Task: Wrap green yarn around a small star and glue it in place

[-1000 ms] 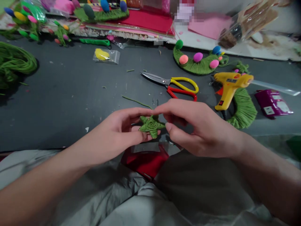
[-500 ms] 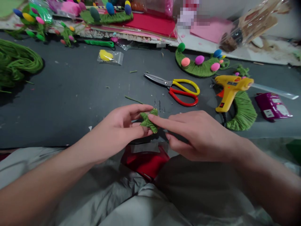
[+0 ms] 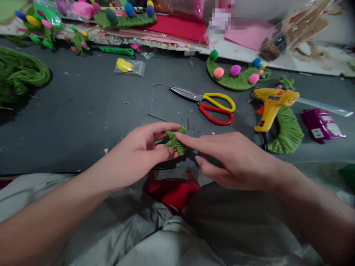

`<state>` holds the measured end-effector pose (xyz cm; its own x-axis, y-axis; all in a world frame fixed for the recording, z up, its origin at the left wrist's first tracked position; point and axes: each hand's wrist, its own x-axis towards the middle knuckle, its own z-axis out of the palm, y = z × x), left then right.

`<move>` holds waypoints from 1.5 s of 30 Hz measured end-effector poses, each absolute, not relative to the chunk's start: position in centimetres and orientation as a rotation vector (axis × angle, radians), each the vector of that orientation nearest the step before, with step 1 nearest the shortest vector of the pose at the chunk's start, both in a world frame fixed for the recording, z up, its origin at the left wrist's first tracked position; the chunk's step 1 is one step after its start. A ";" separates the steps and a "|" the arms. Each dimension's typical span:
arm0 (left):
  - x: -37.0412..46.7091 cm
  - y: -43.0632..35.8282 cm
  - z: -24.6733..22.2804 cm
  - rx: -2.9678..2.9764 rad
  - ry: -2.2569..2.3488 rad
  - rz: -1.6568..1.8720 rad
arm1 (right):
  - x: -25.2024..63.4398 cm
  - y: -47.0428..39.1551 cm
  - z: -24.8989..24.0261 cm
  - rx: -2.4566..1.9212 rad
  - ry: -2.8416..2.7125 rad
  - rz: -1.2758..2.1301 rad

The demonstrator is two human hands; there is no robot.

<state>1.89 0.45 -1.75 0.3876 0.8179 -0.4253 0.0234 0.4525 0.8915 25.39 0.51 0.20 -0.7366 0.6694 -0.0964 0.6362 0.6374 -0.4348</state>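
Note:
A small green star [image 3: 175, 140] wound from paper cord sits between the thumb and fingers of my left hand [image 3: 138, 151], just above the near edge of the dark table [image 3: 83, 111]. The forefinger of my right hand [image 3: 235, 159] is stretched out and its tip presses on the star's right side. The other right fingers are curled, with nothing in them. The star is tilted, and my fingers partly hide it.
Scissors [image 3: 208, 103] with yellow and red handles lie beyond the star. A yellow glue gun [image 3: 270, 105] rests on a green cord arc [image 3: 287, 133]. Another green arc with coloured eggs [image 3: 235, 75], a cord bundle [image 3: 19, 75] and a red piece [image 3: 170, 192] on my lap.
My right hand let go of its pinch on the star and now points one finger onto it. The star tipped from lying flat to tilted in my left hand.

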 end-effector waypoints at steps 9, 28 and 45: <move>1.9 0.5 -1.8 0.985 1.036 0.656 | 25.3 -0.1 0.1 -1.167 -2.779 0.669; 1.9 0.6 -1.9 0.976 1.052 0.652 | 25.2 -0.8 -0.5 -1.142 -2.739 0.638; 1.9 0.5 -1.6 0.957 1.060 0.638 | 25.8 0.3 0.6 -1.170 -1.780 1.798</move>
